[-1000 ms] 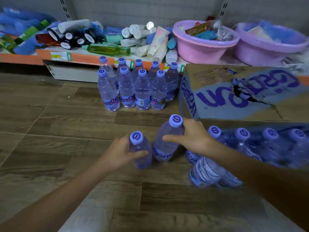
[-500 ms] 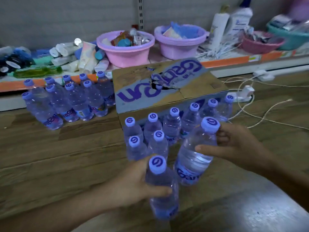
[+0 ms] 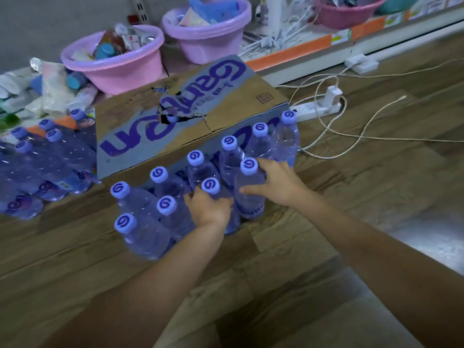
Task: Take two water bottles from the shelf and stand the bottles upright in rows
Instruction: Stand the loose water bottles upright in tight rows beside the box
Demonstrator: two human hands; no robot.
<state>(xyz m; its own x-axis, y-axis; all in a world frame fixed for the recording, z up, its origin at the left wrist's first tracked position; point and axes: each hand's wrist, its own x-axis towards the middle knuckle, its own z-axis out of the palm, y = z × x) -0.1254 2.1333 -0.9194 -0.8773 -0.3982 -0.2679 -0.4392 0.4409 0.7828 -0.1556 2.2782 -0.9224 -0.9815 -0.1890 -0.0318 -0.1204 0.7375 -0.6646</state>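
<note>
Purple "Ganten" lettering runs upside down across cardboard box (image 3: 190, 116).

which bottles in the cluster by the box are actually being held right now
Two: the left hand grips the bottle in the front row, the right hand the one beside it. Every other bottle there stands untouched.

Clear bottles (image 3: 249, 194) wear lilac swirl-marked caps (image 3: 248, 166); basins (image 3: 118, 71) seem pink.
</note>
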